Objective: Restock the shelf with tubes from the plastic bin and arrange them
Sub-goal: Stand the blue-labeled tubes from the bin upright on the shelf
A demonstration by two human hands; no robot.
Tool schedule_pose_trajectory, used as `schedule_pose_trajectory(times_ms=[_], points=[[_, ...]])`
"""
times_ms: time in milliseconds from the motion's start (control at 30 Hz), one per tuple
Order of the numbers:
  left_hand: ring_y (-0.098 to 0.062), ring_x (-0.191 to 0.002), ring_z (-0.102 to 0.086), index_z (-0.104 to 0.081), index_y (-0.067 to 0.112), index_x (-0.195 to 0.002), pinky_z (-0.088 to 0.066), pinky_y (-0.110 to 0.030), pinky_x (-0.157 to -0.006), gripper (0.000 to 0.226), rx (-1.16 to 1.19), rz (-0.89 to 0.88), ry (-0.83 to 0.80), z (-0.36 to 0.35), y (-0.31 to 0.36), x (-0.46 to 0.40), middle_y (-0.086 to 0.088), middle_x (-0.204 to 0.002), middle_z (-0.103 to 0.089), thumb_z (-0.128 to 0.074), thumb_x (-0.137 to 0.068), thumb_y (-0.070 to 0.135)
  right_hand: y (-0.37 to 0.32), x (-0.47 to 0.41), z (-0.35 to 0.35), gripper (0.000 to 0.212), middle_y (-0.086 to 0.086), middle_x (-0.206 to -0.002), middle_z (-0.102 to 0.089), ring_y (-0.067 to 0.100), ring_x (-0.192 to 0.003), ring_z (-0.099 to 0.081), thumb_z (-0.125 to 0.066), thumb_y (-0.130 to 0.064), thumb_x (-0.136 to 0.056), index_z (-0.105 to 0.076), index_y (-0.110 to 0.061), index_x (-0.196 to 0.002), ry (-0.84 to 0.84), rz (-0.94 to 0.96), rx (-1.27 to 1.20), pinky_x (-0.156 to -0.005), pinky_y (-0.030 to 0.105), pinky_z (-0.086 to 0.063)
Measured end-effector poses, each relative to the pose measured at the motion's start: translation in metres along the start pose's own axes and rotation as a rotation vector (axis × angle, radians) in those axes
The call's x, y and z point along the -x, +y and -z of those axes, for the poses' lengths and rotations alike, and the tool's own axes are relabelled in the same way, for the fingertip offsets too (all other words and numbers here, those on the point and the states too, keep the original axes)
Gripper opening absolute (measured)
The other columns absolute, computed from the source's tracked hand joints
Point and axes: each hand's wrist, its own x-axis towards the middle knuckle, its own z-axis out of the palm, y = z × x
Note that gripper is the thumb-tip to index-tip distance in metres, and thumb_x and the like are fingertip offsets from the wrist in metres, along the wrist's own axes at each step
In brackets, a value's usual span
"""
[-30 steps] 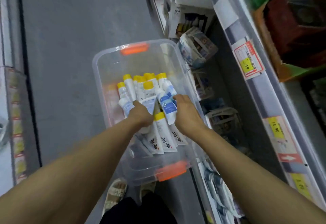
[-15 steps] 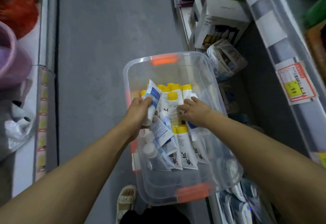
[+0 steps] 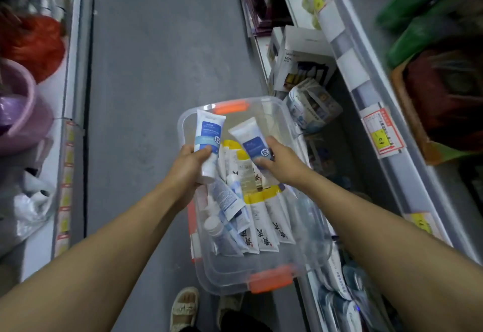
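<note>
A clear plastic bin (image 3: 308, 274) with orange latches stands on the grey floor beside the shelf unit. Several tubes lie in it, some white with yellow caps (image 3: 264, 216), some white and blue (image 3: 227, 201). My left hand (image 3: 188, 167) grips a white-and-blue tube (image 3: 209, 138), held upright above the bin's left side. Over the middle of the bin, my right hand (image 3: 281, 164) grips a second white-and-blue tube (image 3: 251, 141), tilted left. The shelf (image 3: 366, 75) runs along the right.
White boxes (image 3: 300, 57) and packaged goods (image 3: 312, 107) fill the lower shelf at right. Price tags (image 3: 381, 133) hang on the shelf edge. Left are another shelf with a pink basin (image 3: 23, 112) and a plastic bag. A sandalled foot (image 3: 184, 305) stands below the bin.
Both hands have risen out of the pile, each lifting a white-and-blue tube above the bin. The camera has tilted up and left.
</note>
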Motion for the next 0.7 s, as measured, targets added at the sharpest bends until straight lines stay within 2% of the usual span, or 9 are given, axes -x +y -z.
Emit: schedule_pose_trajectory(times_ms=[67, 133, 200, 233, 300, 367, 467, 600, 700], points=[[-0.016, -0.073, -0.058, -0.049, 0.008, -0.115, -0.047, -0.029, -0.064, 0.022, -0.013, -0.015, -0.037, -0.001, 0.011, 0.01, -0.008, -0.096, -0.061, -0.049, -0.094, 0.013, -0.012, 0.012, 0.016, 0.03, 0.003, -0.11, -0.062, 0.019, -0.099, -0.059, -0.056, -0.024, -0.091, -0.05, -0.014, -0.118, 0.057, -0.09, -0.25, -0.088, 0.035, -0.048], [-0.012, -0.066, -0.06, -0.051, 0.01, -0.106, -0.05, -0.023, -0.057, 0.013, -0.057, -0.042, -0.084, -0.005, 0.024, 0.022, -0.005, -0.085, -0.062, -0.05, -0.093, 0.008, -0.029, 0.028, 0.032, 0.029, 0.005, -0.115, -0.059, 0.019, -0.103, -0.057, -0.05, -0.025, -0.094, -0.049, -0.012, -0.121, 0.14, -0.13, -0.373, -0.091, 0.034, -0.046], [-0.006, -0.054, -0.059, -0.051, 0.008, -0.11, -0.049, -0.018, -0.048, 0.018, -0.115, -0.082, -0.143, -0.011, 0.035, 0.035, -0.002, -0.076, -0.06, -0.052, -0.092, 0.005, -0.046, 0.043, 0.048, 0.029, 0.006, -0.112, -0.058, 0.017, -0.098, -0.056, -0.045, -0.024, -0.097, -0.05, -0.009, -0.121, 0.213, -0.143, -0.486, -0.08, 0.027, -0.046], [-0.006, -0.056, -0.06, -0.051, 0.007, -0.111, -0.05, -0.019, -0.051, 0.021, -0.14, -0.094, -0.172, -0.015, 0.041, 0.042, -0.003, -0.079, -0.061, -0.053, -0.091, 0.003, -0.055, 0.052, 0.056, 0.026, 0.006, -0.106, -0.058, 0.016, -0.091, -0.057, -0.044, -0.023, -0.098, -0.051, -0.008, -0.118, 0.246, -0.148, -0.532, -0.072, 0.022, -0.046], [-0.013, -0.069, -0.06, -0.051, 0.013, -0.102, -0.05, -0.026, -0.063, 0.022, -0.181, -0.119, -0.193, -0.022, 0.053, 0.056, -0.005, -0.089, -0.061, -0.055, -0.087, -0.003, -0.07, 0.07, 0.071, 0.013, 0.003, -0.094, -0.059, 0.009, -0.075, -0.056, -0.046, -0.021, -0.097, -0.054, -0.013, -0.102, 0.313, -0.136, -0.558, -0.062, 0.015, -0.044], [-0.014, -0.075, -0.058, -0.052, 0.018, -0.094, -0.048, -0.026, -0.065, 0.03, -0.237, -0.187, -0.211, -0.028, 0.065, 0.073, -0.003, -0.09, -0.059, -0.055, -0.084, -0.01, -0.082, 0.09, 0.084, 0.006, 0.001, -0.093, -0.063, 0.006, -0.075, -0.058, -0.053, -0.024, -0.094, -0.051, -0.017, -0.094, 0.379, -0.118, -0.551, -0.067, 0.018, -0.047], [-0.013, -0.077, -0.057, -0.05, 0.022, -0.088, -0.046, -0.025, -0.066, 0.035, -0.289, -0.268, -0.269, -0.036, 0.082, 0.098, 0.0, -0.087, -0.059, -0.055, -0.083, -0.012, -0.102, 0.122, 0.098, 0.03, 0.0, -0.101, -0.061, 0.007, -0.082, -0.059, -0.063, -0.026, -0.088, -0.046, -0.014, -0.109, 0.444, -0.108, -0.533, -0.07, 0.023, -0.048], [-0.014, -0.079, -0.057, -0.048, 0.021, -0.094, -0.046, -0.027, -0.065, 0.033, -0.337, -0.335, -0.366, -0.039, 0.104, 0.132, 0.001, -0.09, -0.06, -0.054, -0.085, -0.01, -0.132, 0.17, 0.109, 0.04, 0.006, -0.106, -0.063, 0.013, -0.086, -0.062, -0.07, -0.013, -0.082, -0.045, -0.011, -0.112, 0.521, -0.09, -0.515, -0.077, 0.031, -0.053], [-0.021, -0.091, -0.058, -0.048, 0.026, -0.089, -0.05, -0.037, -0.079, 0.039, -0.41, -0.411, -0.423, -0.036, 0.115, 0.161, -0.003, -0.098, -0.06, -0.055, -0.083, -0.011, -0.156, 0.212, 0.111, 0.042, 0.001, -0.101, -0.06, 0.013, -0.088, -0.059, -0.073, -0.01, -0.078, -0.043, -0.014, -0.109, 0.618, -0.096, -0.464, -0.078, 0.028, -0.05]])
